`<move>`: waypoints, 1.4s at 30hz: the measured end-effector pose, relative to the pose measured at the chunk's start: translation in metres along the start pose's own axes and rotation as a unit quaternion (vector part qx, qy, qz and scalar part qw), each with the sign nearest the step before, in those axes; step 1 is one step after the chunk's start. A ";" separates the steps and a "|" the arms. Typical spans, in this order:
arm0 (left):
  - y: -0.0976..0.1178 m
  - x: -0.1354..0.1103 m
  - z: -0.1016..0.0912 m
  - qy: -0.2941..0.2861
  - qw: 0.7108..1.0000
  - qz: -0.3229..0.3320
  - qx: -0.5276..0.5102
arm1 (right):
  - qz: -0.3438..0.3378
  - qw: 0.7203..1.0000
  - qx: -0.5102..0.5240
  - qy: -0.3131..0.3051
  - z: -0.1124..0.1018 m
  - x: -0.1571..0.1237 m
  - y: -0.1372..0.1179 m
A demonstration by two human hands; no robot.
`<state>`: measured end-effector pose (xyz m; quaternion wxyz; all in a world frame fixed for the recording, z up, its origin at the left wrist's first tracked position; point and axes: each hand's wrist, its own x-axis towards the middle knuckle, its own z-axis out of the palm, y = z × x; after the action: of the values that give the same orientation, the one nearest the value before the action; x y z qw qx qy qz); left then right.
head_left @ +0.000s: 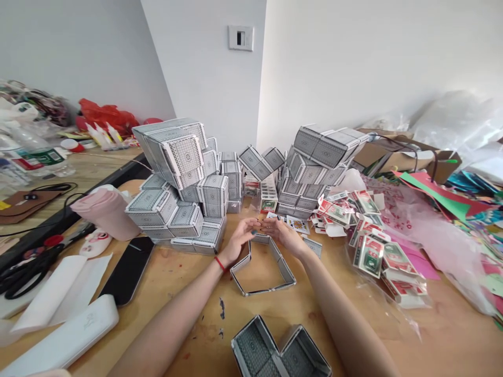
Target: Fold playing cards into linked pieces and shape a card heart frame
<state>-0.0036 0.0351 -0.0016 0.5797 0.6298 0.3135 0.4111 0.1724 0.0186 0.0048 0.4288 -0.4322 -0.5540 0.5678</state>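
Note:
A square frame of grey patterned playing cards (pixel 262 269) stands on edge on the wooden table (pixel 432 335). My left hand (pixel 240 238) and my right hand (pixel 283 234) meet at its far side, fingers curled and pinching the far card of the frame. A red band circles my left wrist. Behind the hands rise piles of card-built cubes, a left stack (pixel 181 183) and a right stack (pixel 314 167). Loose face-up cards (pixel 297 224) lie just beyond my right hand.
An open card box (pixel 279 353) sits at the near edge. Red and green card packs (pixel 373 246) in plastic lie to the right beside coloured paper (pixel 444 199). On the left are a black phone (pixel 128 269), scissors (pixel 35 264), a pink cup (pixel 108 209), a white case (pixel 66 340).

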 end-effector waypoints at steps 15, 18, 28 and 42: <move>-0.007 0.006 0.004 -0.086 0.996 0.007 -0.006 | -0.075 0.997 -0.022 0.005 0.017 -0.002 0.011; -0.009 0.005 0.002 -0.069 0.995 0.018 -0.071 | -0.103 0.994 0.033 -0.004 0.015 -0.009 0.008; -0.009 -0.047 -0.012 -0.038 0.981 0.010 -0.187 | -0.089 0.990 0.017 0.112 0.017 -0.036 0.012; 0.014 -0.067 -0.018 -0.082 0.993 0.031 -0.084 | -0.077 0.982 -0.049 0.166 0.015 -0.035 0.018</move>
<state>-0.0513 -0.0163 0.0017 0.6409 0.6203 0.2095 0.4008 0.1674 -0.0198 -0.0129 0.5355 -0.4967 -0.5343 0.4256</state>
